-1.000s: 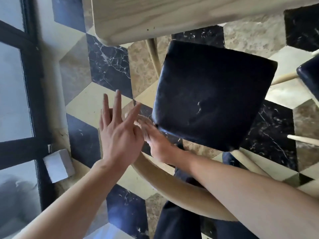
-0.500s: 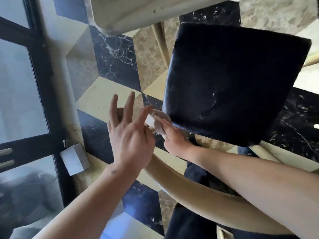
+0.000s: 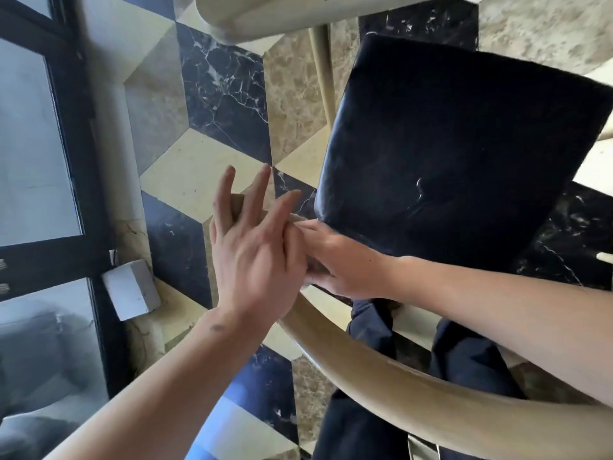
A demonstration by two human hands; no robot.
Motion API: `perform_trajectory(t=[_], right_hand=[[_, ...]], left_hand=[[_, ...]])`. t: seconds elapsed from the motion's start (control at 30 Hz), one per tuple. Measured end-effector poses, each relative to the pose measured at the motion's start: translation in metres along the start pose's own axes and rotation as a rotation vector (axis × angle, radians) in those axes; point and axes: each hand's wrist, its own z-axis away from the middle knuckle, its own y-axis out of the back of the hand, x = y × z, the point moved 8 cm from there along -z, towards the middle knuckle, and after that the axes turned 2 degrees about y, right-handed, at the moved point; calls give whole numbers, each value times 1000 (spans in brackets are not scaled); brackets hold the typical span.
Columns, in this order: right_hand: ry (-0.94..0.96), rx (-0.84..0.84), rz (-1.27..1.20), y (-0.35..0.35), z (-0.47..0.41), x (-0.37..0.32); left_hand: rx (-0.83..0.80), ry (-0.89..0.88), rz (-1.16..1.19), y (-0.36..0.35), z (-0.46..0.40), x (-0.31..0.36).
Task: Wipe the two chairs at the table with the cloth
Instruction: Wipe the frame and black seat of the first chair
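Observation:
A chair with a dark padded seat and a curved pale wooden back rail stands below me, partly tucked under the pale table. My left hand lies over the left end of the rail, fingers spread and holding nothing. My right hand is pressed against it at the seat's near left corner, closed on a small pale cloth. Only a thin edge of the cloth shows between the hands.
A table leg drops beside the seat's far left corner. A white block sits on the patterned marble floor by the dark-framed glass door. My dark-trousered legs stand behind the rail. A pale wooden leg end pokes in at the right edge.
My right hand has slid along the rail end under my left hand. The cloth, plainly visible half a second ago, is now almost covered. The view has closed in on the seat.

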Motion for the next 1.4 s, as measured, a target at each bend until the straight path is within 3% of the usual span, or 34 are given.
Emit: perform_trajectory(t=[0.1,0.27,0.6,0.8,0.93,1.07,1.23,1.4], right_hand=[[66,13,190,-11,-16,18],[74,8,200,-20,-28,45],[-445,33,111,-15,-5,162],[-537,-68,83,-6,-1,135],[-618,-129,170,48,31,91],[-626,-312,113,101,107,59],[-577,-433,60,139,202,48],[-544,-362,48,172,284,31]], left_hand=[[16,-11,5,1,1,1],[48,-26,6,1,-1,1],[56,-27,-51,-6,-2,-2],[-37,-19,-78,-9,-2,-7],[-40,80,-147,1,8,-1],[123,145,-23,6,79,58],[-84,191,-19,-48,156,160],[-133,178,8,-83,179,240]])
